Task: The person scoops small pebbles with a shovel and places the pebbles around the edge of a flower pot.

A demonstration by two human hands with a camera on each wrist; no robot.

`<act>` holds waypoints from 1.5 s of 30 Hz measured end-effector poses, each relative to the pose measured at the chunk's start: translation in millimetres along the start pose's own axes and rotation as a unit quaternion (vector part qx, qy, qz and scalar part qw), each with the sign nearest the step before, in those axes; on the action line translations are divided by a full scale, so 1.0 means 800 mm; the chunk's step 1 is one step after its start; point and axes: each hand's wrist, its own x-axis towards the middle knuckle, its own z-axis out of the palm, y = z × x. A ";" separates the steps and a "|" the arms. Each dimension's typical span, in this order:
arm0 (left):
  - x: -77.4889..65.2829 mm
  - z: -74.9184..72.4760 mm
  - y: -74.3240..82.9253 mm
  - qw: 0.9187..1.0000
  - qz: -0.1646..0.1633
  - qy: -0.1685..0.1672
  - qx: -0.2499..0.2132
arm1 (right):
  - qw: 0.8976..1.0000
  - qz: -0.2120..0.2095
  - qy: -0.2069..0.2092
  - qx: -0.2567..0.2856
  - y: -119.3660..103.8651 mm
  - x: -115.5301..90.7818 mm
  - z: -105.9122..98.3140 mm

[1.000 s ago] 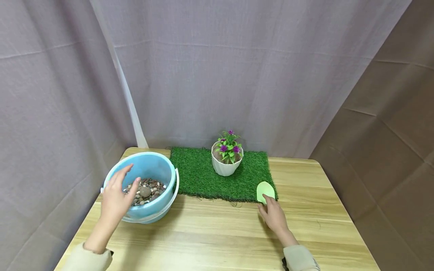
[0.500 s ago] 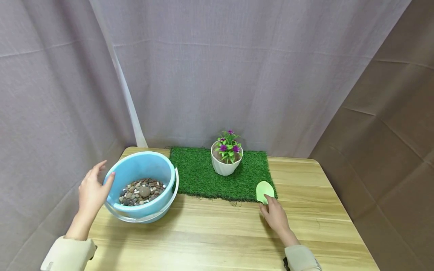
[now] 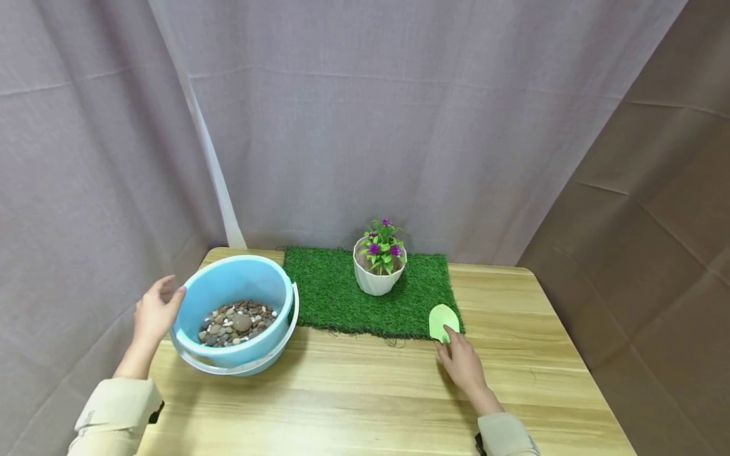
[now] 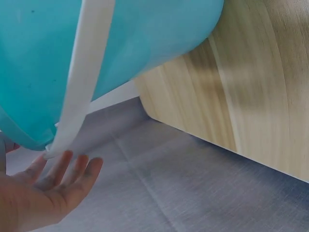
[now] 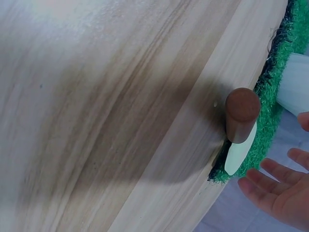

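Note:
A light blue bucket (image 3: pixel 274 339) with pebbles (image 3: pixel 228 326) in its bottom stands at the left of the table. My left hand (image 3: pixel 154 316) is at its left rim, fingers loosely bent. In the left wrist view the fingertips lie right by the end of the bucket's white handle (image 4: pixel 87 63), and the thumb is mostly hidden behind the rim. On the right, my right hand (image 3: pixel 463 366) hovers over a small trowel with a pale green blade (image 3: pixel 441 318). The trowel's brown handle (image 5: pixel 240 116) shows in the right wrist view, apart from my spread fingers.
A green artificial grass mat (image 3: pixel 325 291) lies along the back of the wooden table (image 3: pixel 353 392). On it stands a white pot (image 3: pixel 376 283) with a purple-flowered plant (image 3: pixel 384 247). Grey curtains (image 3: pixel 353 126) hang close behind and at the sides.
My left hand has moved left from over the bucket's opening to outside its left rim, then slightly back toward the rim. The right hand stays almost still over the trowel.

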 end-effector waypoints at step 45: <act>-0.005 0.009 -0.008 0.990 0.023 -0.141 0.018 | 0.999 0.028 -0.029 -0.007 0.001 0.006 -0.002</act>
